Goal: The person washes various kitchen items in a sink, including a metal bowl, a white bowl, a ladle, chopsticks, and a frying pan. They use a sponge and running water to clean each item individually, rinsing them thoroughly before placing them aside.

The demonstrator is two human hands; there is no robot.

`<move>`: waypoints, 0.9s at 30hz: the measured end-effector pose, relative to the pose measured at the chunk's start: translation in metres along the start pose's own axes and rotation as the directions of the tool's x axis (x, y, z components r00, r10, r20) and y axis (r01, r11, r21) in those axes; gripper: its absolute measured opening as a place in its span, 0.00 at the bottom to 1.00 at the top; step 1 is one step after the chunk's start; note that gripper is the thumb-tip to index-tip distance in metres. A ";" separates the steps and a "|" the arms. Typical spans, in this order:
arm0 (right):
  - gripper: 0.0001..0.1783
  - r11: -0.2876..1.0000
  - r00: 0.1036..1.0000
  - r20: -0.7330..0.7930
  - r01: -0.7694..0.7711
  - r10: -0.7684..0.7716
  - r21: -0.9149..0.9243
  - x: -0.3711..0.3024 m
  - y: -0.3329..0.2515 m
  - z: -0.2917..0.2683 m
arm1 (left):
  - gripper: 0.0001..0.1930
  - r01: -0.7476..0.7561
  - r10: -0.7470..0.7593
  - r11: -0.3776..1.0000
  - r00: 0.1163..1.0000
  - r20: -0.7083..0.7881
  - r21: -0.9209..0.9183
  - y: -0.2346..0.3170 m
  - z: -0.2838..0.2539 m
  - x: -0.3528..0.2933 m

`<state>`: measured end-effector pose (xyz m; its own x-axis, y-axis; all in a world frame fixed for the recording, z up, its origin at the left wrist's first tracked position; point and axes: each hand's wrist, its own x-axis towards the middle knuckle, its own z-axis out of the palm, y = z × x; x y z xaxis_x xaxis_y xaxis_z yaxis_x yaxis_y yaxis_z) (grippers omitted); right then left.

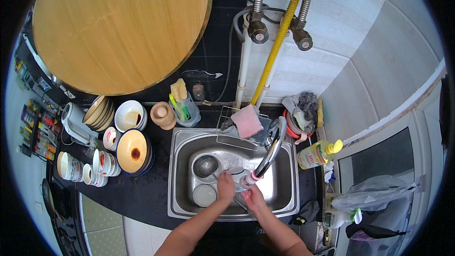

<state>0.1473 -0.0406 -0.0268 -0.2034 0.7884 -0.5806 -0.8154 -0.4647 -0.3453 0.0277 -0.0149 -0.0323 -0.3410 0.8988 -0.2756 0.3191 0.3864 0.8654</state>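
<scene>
Washing-up looks underway: the left hand [225, 183] grips a ladle [206, 166] by its handle over the sink [182, 175], the right hand [253, 194] cupped under the faucet [270, 154]; whether it holds anything, I cannot tell. Rinsing the ladle seems next.

Both hands [225, 186] [254, 197] close together (fingers curled)

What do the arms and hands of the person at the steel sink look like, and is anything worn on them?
Both forearms come in bare from the lower edge of the picture: no sleeves reach into view. The left hand and the right hand wear no gloves. No watch, bracelet or ring can be made out on either, though the hands are small in this view.
</scene>
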 end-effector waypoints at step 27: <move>0.18 0.955 0.994 0.110 0.006 0.028 -0.296 -0.015 -0.012 0.020 | 0.30 0.490 -0.177 0.787 0.762 0.623 -0.376 0.007 -0.040 0.029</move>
<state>0.1489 -0.0387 0.0008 -0.2844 0.8146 -0.5055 -0.6196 -0.5585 -0.5515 -0.0157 0.0057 -0.0174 0.2351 0.7454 -0.6238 -0.2483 0.6665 0.7029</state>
